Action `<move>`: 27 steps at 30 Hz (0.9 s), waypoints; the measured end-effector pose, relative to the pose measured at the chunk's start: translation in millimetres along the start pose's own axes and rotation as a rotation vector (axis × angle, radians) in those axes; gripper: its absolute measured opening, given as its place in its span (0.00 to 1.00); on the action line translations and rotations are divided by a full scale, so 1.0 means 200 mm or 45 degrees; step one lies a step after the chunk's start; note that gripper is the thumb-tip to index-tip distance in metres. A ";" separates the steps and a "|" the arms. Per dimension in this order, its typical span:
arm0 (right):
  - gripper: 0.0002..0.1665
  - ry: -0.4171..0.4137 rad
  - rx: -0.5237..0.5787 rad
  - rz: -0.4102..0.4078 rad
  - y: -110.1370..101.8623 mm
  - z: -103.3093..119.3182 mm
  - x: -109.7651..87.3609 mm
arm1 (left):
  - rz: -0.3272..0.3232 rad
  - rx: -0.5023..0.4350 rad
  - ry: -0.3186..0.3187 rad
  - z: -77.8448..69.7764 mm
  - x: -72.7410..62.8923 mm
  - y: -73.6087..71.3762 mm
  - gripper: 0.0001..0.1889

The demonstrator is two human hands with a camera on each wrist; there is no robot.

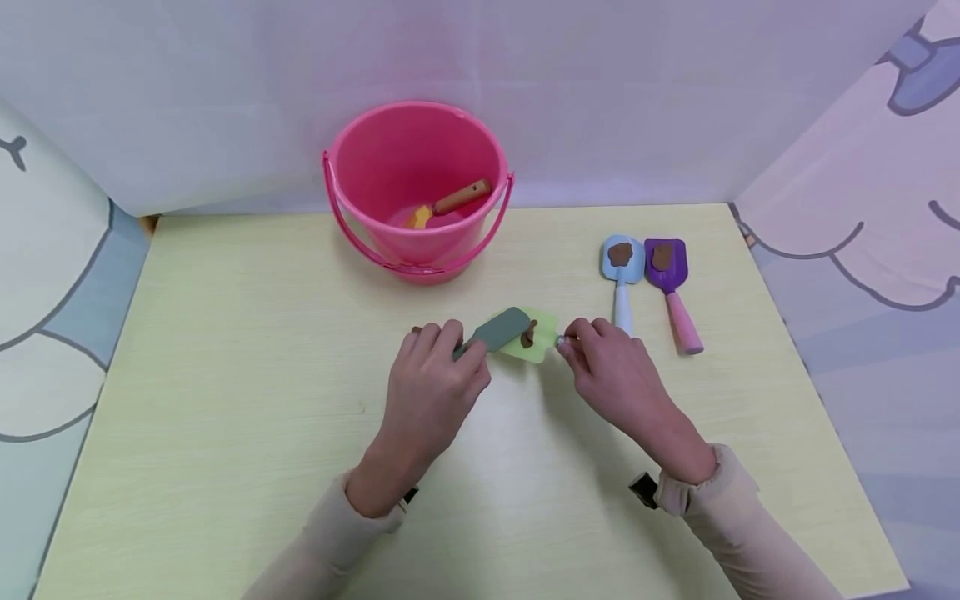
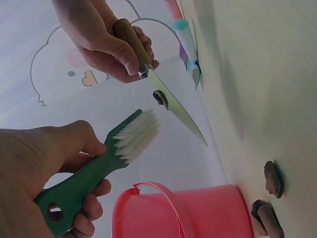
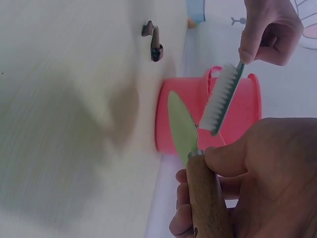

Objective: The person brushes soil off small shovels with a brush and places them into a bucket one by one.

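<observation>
My left hand [image 1: 435, 383] grips a green brush [image 2: 91, 173] by its handle, and its white bristles [image 2: 138, 136] face the trowel. In my right hand [image 1: 618, 379] is the wooden handle [image 3: 205, 193] of a small trowel with a light green blade [image 2: 183, 114]. A brown lump [image 1: 528, 335] sits on that blade, partly behind the brush in the head view. Brush and trowel are both held above the table; the bristles look slightly apart from the lump in the left wrist view. More brown lumps [image 2: 272, 179] lie on the table, mostly hidden by my left hand in the head view.
A pink bucket [image 1: 427, 250] stands at the back of the table [image 1: 247, 400], holding a wooden-handled tool [image 1: 461, 197] with a yellow head. To the right lie a light blue shovel [image 1: 622, 292] and a purple shovel [image 1: 679, 271] with a pink handle, each bearing a brown piece.
</observation>
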State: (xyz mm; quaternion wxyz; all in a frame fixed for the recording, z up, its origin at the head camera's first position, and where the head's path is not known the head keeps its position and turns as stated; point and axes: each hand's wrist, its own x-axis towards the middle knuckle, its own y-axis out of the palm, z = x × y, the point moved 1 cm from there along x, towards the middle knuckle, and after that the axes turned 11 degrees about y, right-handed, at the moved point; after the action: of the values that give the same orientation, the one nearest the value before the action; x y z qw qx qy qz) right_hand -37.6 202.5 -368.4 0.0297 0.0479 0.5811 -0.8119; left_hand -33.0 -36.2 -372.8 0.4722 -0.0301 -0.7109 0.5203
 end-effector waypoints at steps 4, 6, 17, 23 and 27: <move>0.12 -0.006 0.003 -0.011 0.00 0.01 0.00 | -0.030 -0.051 0.001 -0.02 0.02 -0.01 0.04; 0.11 -0.014 0.004 -0.022 0.00 0.01 0.00 | -0.035 -0.071 0.016 -0.03 0.02 -0.01 0.05; 0.11 -0.030 -0.006 -0.045 -0.01 0.02 -0.01 | 0.061 -0.044 0.023 -0.03 0.01 0.01 0.05; 0.11 -0.024 -0.008 -0.030 -0.01 0.01 0.00 | 0.046 -0.048 0.014 -0.02 0.01 0.01 0.05; 0.11 -0.021 -0.006 -0.029 -0.02 0.00 -0.01 | 0.042 -0.053 0.012 -0.01 0.01 0.01 0.05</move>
State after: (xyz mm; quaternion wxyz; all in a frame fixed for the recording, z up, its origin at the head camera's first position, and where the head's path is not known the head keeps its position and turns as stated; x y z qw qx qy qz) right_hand -36.7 202.6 -365.0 0.0253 0.0347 0.5834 -0.8111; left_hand -33.3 -32.1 -373.3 0.4662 -0.0540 -0.7188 0.5129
